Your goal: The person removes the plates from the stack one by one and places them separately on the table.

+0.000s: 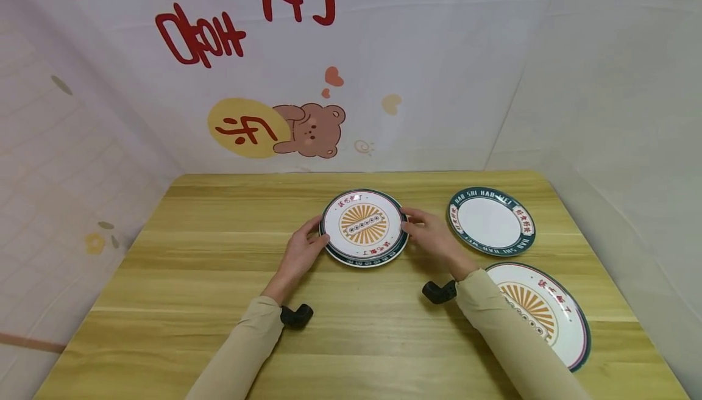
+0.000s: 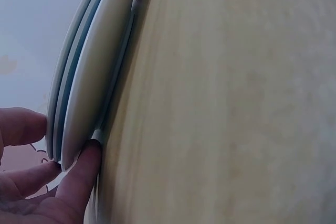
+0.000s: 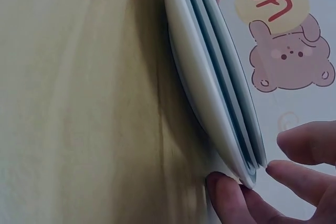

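Note:
A small stack of round plates is at the middle of the table toward the back. The top plate is white with an orange sunburst, red lettering and a dark green rim. My left hand holds the stack by its left edge. At the opposite edge my right hand grips it too. Stacked rims show from the side in the left wrist view, with fingers under the lowest plate. In the right wrist view a fingertip is under the pale underside of the bottom plate.
On the right of the wooden table lies a plate with a green lettered rim. Nearer sits a larger sunburst plate, partly hidden by my right sleeve. A printed white backdrop stands behind the table.

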`<state>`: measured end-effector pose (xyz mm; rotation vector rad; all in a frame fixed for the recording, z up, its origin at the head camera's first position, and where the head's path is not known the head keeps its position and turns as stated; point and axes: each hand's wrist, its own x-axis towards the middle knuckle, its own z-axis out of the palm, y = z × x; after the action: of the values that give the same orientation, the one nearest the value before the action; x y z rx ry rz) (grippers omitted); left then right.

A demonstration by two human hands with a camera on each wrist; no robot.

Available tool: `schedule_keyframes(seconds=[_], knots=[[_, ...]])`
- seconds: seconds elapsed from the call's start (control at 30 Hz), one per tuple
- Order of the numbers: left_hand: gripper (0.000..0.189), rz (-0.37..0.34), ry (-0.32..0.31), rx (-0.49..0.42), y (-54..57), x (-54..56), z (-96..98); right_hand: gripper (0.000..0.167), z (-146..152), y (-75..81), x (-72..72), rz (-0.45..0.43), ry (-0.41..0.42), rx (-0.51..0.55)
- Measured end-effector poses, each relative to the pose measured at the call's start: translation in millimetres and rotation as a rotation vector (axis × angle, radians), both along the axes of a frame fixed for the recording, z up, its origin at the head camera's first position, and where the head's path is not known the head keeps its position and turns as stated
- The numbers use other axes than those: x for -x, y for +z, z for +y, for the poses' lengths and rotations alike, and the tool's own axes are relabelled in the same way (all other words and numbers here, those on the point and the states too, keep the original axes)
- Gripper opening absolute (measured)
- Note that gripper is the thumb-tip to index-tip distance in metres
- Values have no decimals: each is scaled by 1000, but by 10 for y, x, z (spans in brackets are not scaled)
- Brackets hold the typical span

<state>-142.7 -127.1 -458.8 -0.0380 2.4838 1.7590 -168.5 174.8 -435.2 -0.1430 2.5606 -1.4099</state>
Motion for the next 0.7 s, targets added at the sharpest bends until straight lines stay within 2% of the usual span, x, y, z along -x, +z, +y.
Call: schedule_keyframes(seconds=[0.1,0.5,0.7], knots=[[58,-11,5,0,-5,0,4,51,-7,-26,-9,-16,-10,-7],[57,-12,10,-7,10,-9,10,54,-42,-75,-30,-24,-49,95],[56,-12,10,4,13,-5,10,52,-51,-78,-17,-22,-68,85]])
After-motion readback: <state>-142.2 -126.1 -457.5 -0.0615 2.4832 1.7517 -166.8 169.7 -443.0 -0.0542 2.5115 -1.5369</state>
